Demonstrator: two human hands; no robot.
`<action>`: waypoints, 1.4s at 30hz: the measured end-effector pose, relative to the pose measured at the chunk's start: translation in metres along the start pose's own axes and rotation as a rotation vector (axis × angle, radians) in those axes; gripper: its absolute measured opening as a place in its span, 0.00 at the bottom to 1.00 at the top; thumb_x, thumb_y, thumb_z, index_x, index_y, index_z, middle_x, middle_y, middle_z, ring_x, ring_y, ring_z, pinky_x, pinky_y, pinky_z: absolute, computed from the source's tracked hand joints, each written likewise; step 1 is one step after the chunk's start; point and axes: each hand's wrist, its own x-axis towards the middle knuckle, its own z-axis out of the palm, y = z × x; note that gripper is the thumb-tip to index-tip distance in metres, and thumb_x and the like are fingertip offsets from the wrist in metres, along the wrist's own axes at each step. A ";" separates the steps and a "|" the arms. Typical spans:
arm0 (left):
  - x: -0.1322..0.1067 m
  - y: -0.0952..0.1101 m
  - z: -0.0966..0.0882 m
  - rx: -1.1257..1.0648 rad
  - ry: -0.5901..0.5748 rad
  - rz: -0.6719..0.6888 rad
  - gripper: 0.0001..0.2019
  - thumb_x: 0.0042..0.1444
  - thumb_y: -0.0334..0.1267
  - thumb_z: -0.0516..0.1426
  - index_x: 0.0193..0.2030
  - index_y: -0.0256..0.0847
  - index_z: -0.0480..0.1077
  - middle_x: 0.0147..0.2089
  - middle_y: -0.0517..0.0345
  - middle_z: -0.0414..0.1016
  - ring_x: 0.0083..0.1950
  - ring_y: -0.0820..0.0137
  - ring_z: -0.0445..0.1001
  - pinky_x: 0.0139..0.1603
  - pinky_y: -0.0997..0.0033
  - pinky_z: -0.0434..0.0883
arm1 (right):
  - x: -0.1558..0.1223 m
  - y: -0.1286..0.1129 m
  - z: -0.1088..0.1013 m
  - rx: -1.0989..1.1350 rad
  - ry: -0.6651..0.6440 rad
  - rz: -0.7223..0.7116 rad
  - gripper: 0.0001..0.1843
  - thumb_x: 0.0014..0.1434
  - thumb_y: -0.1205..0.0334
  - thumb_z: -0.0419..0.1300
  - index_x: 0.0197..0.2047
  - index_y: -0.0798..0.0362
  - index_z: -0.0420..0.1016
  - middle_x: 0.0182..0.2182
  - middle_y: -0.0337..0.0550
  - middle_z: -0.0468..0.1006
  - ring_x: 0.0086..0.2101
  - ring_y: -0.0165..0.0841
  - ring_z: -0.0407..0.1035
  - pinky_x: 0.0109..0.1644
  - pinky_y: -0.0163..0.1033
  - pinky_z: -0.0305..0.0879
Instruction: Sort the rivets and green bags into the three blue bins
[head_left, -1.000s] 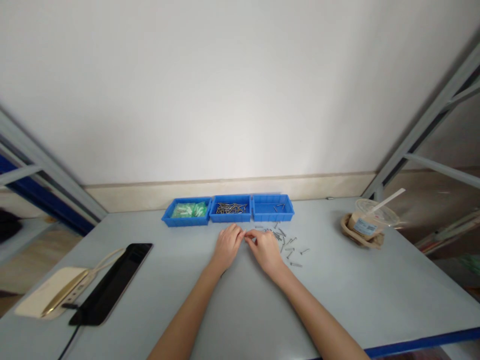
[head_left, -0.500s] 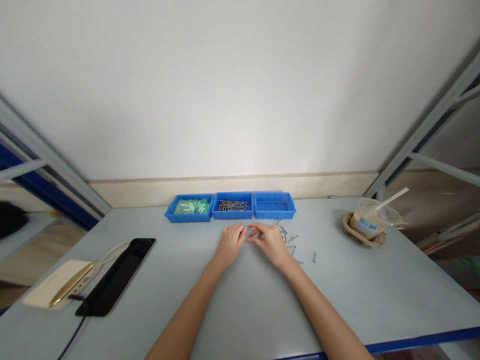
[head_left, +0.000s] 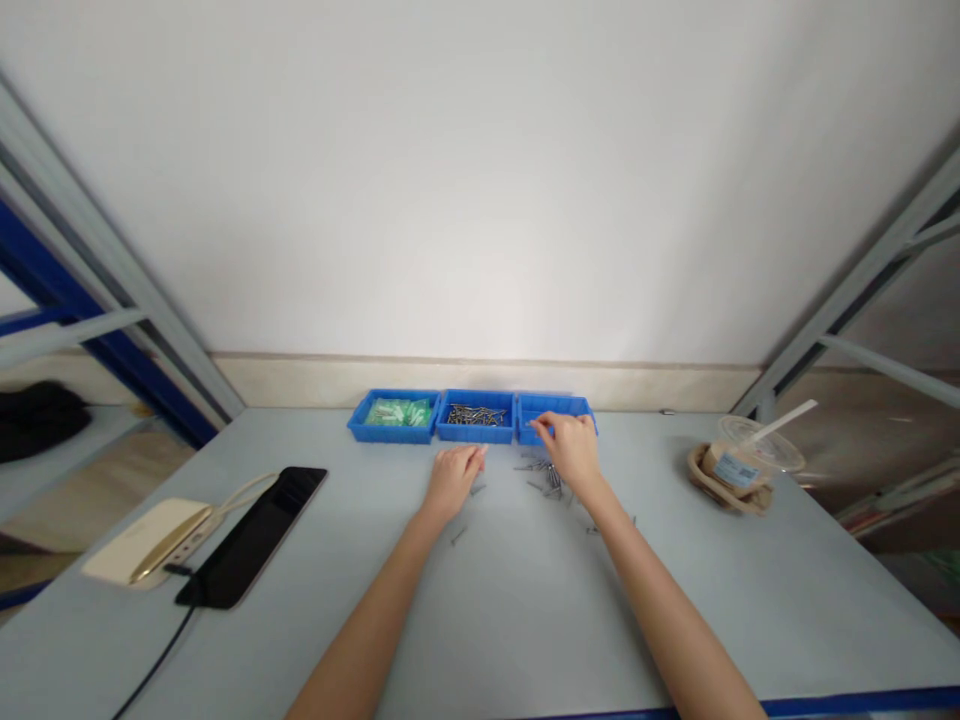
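Note:
My right hand (head_left: 571, 445) reaches over the front wall of the right blue bin (head_left: 525, 437). Its thumb and fingers are pinched together inside the bin's opening, and whatever is between them is too small to make out. My left hand (head_left: 452, 478) rests low over the table in front of the middle blue bin (head_left: 475, 435), fingers curled and closed; their contents are hidden. Loose screws (head_left: 553, 480) lie on the table below my right hand, and a single screw (head_left: 459, 535) lies beside my left wrist. Many screws (head_left: 475, 415) fill the middle bin.
The left blue bin (head_left: 391, 434) holds green-and-white packets (head_left: 401, 411). A black tablet (head_left: 251, 540) and a cream hub (head_left: 150, 540) with cables lie at the left. A plastic cup (head_left: 739, 465) with a straw sits in a cardboard holder (head_left: 705, 482) at the right.
My hands, together before, are now apart. The right one has moved forward and right to the right bin; the left stays near its place. The camera view has shifted slightly.

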 end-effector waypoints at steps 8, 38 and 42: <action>0.000 -0.014 0.002 -0.029 0.019 -0.022 0.21 0.63 0.42 0.42 0.22 0.39 0.63 0.23 0.60 0.69 0.28 0.71 0.67 0.34 0.72 0.62 | -0.016 0.003 0.012 -0.108 -0.078 -0.102 0.08 0.60 0.59 0.55 0.40 0.49 0.74 0.38 0.44 0.74 0.41 0.37 0.66 0.40 0.39 0.53; -0.008 0.009 0.004 -0.184 -0.175 0.089 0.11 0.56 0.39 0.50 0.31 0.41 0.72 0.30 0.60 0.75 0.32 0.69 0.70 0.36 0.75 0.62 | -0.047 -0.019 0.053 0.651 -0.101 0.136 0.07 0.55 0.64 0.56 0.32 0.53 0.76 0.29 0.40 0.79 0.31 0.32 0.70 0.38 0.35 0.61; -0.009 0.007 0.004 -0.164 -0.175 0.116 0.13 0.58 0.38 0.48 0.30 0.41 0.71 0.30 0.59 0.75 0.34 0.68 0.71 0.38 0.74 0.62 | -0.045 -0.015 0.050 0.665 -0.111 0.094 0.06 0.53 0.65 0.58 0.31 0.52 0.77 0.30 0.41 0.79 0.32 0.33 0.70 0.39 0.36 0.62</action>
